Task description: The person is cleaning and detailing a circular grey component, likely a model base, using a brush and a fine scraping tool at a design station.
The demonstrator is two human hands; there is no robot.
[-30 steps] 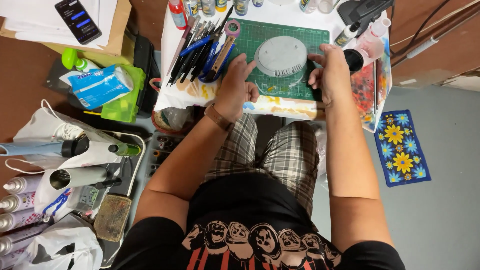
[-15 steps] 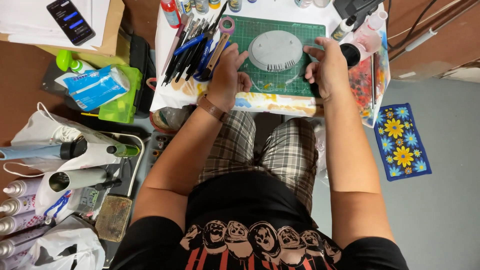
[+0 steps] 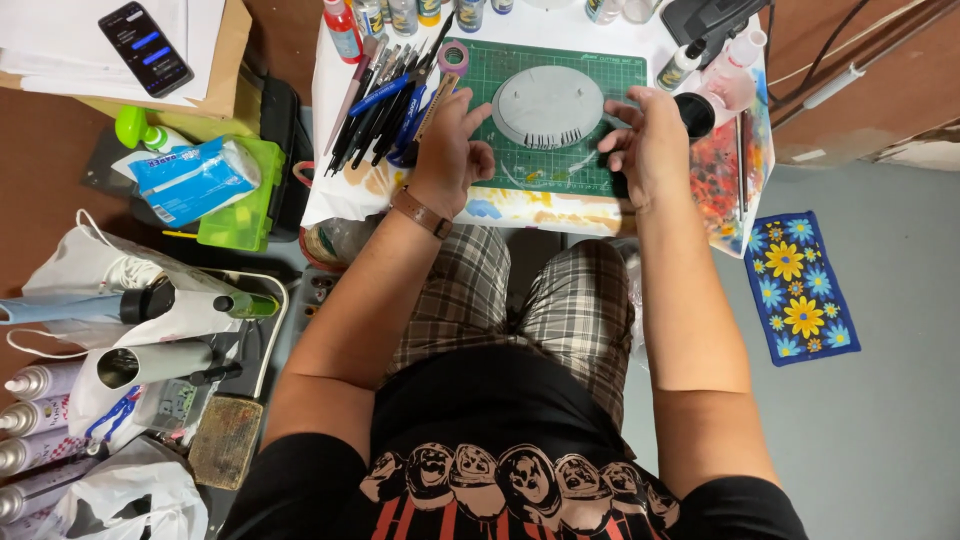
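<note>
Head view, looking straight down over lap and small work table.

Grey round disc (image 3: 548,105) flat on green cutting mat (image 3: 560,70), roughly mid-mat, short dark slots along its near edge. Mat on white table (image 3: 330,90) with paint-stained near edge.

Left hand (image 3: 450,150) at disc's left side, fingers loosely curled, thumb and forefinger reaching toward the rim; contact with the rim too close to call. Nothing clearly gripped; partly open. Brown strap (image 3: 421,213) on that wrist.

Right hand (image 3: 645,145) at disc's right side, fingers spread and bent, fingertips just beside the rim. Small dark object under the palm's near edge, too hidden to identify; grip on it cannot be told.

Row of pens and brushes (image 3: 385,105) fanned out left of the mat, touching left hand's far side. Roll of pink tape (image 3: 453,55) at mat's top left corner. Small paint bottles (image 3: 400,15) lined along the table's far edge. Black round cup (image 3: 695,113) right of the mat, near right hand. Paint-splattered red palette (image 3: 715,180) at table's right edge.

Left of table: green plastic box (image 3: 240,200) with blue wipes packet (image 3: 190,180) on it. Phone (image 3: 145,47) on white papers, upper left. Spray cans (image 3: 35,420) at lower left among white bags.

Floor right: blue mat with yellow flowers (image 3: 795,285). Plaid shorts (image 3: 520,300) and black printed shirt (image 3: 500,460) below.
</note>
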